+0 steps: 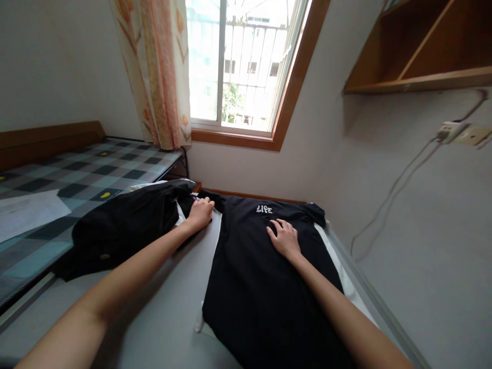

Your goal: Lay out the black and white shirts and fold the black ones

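A black T-shirt [253,287] lies spread over the pale surface, with white lettering [264,209] that appears upside down near its far end. My right hand [285,238] rests flat on the shirt just below that lettering, fingers spread. At the shirt's far left corner, my left hand [202,212] is closed with curled fingers on the black sleeve cloth; its fingertips are partly hidden. Left of that hand lies a crumpled heap of black clothing [130,225], with bits of white showing.
The pale board-like surface [169,312] lies beneath the clothes. On the left is a checked mattress [88,174] with a sheet of paper [33,211]. Ahead are a window [246,66] and a curtain [161,77]. A shelf [418,82] and a socket with cords [451,132] are on the right wall.
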`<state>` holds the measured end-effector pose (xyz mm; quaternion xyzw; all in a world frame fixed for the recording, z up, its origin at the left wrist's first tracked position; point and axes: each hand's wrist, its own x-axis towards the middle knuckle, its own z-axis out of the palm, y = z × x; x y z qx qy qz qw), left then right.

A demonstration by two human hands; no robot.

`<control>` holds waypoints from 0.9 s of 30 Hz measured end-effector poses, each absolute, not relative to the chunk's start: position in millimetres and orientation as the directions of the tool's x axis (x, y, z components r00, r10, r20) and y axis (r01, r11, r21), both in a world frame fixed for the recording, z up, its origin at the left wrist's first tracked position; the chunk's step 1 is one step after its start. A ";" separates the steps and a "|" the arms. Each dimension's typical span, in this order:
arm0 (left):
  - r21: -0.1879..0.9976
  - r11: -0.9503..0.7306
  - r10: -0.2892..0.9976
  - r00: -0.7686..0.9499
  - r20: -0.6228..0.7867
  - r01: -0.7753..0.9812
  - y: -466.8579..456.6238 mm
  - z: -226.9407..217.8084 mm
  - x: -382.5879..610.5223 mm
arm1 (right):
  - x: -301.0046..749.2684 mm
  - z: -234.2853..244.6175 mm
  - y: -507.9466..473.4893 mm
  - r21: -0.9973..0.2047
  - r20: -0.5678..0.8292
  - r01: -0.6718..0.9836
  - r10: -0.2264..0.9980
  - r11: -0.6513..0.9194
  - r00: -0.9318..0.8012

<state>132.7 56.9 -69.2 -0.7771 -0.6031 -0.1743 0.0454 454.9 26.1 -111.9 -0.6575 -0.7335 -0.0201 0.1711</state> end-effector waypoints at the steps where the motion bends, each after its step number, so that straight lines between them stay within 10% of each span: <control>1: 0.125 -0.263 0.922 0.211 0.324 0.957 64.7 -67.8 130.5 | 455.1 -111.1 26.2 -0.200 0.281 0.971 0.957 0.133 -0.074; 20: -0.067 -0.329 0.883 0.332 0.331 0.942 45.3 -62.4 99.2 | 450.9 -110.9 23.5 -0.217 0.317 0.970 0.948 0.106 -0.032; 27: 0.302 -0.365 0.931 0.352 0.101 0.880 -46.1 -69.7 133.6 | 449.6 -96.2 4.5 -0.069 0.328 0.987 0.937 0.147 -0.117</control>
